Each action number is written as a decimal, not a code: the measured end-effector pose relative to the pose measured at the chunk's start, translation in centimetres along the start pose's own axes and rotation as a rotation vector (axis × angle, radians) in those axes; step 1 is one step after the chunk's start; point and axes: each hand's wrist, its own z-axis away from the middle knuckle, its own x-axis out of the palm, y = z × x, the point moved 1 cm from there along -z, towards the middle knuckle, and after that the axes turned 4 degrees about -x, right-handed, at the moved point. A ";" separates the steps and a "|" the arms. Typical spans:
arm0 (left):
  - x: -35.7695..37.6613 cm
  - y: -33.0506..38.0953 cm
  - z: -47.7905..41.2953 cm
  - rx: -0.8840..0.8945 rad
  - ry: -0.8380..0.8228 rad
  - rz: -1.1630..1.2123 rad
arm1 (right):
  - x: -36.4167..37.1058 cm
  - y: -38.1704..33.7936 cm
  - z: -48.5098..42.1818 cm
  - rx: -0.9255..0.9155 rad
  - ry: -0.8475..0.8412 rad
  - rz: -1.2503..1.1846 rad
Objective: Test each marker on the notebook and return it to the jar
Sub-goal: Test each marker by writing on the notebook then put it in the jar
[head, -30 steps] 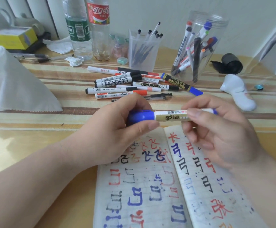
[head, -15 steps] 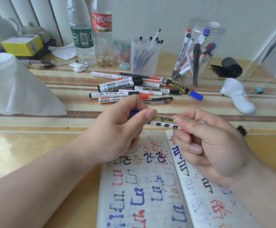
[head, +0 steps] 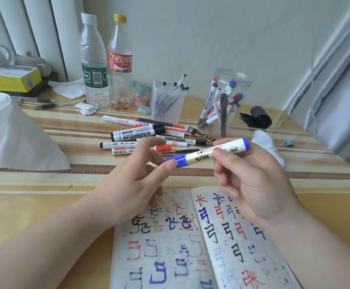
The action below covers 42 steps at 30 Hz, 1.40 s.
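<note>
Two hands meet at one blue-capped cream marker [head: 199, 158]: I see the right hand [head: 251, 184] pinching its barrel and the left hand [head: 134, 184] loose, thumb touching the cap, above the open scribbled notebook [head: 169, 247]. The clear plastic jar [head: 226, 101] stands far right.

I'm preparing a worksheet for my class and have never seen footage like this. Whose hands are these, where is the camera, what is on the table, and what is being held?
There is no machine here. A person works bare-handed, and the single camera sits on their head, looking forward and down. The right hand pinches a blue marker by its barrel, with the cap on. The left hand is open, its thumb touching the cap. Below the hands lies an open notebook covered in coloured test strokes. Farther back on the striped table, loose markers lie to the left of a clear jar holding more markers.
</note>
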 end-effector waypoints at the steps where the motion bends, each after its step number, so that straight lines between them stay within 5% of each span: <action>1: -0.2 0.1 0.0 -0.010 0.019 0.019 | 0.0 -0.6 -0.4 -0.048 0.029 0.047; 10: -0.1 1.0 0.7 0.084 0.064 -0.351 | 0.5 -7.6 -10.4 -0.518 0.439 0.400; 17: -0.6 0.9 0.6 0.064 0.074 -0.385 | -1.8 -7.8 -18.0 -0.282 0.557 0.387; 20: -0.7 1.0 0.7 0.054 0.030 -0.363 | -1.2 -6.2 -17.4 -0.322 0.557 0.530; 22: -0.8 1.1 0.7 0.020 0.003 -0.335 | 0.0 -4.3 -16.4 -0.307 0.440 0.715; 26: -1.4 1.2 0.5 -0.049 -0.007 -0.198 | 3.7 0.8 -13.5 -0.187 -0.179 1.159; 29: -1.9 0.7 0.2 -0.100 0.028 0.003 | 6.5 3.2 -12.2 -0.190 -0.472 1.342; 42: -2.0 0.3 0.0 -0.108 0.031 0.034 | 11.8 3.7 -12.9 0.020 -0.759 1.638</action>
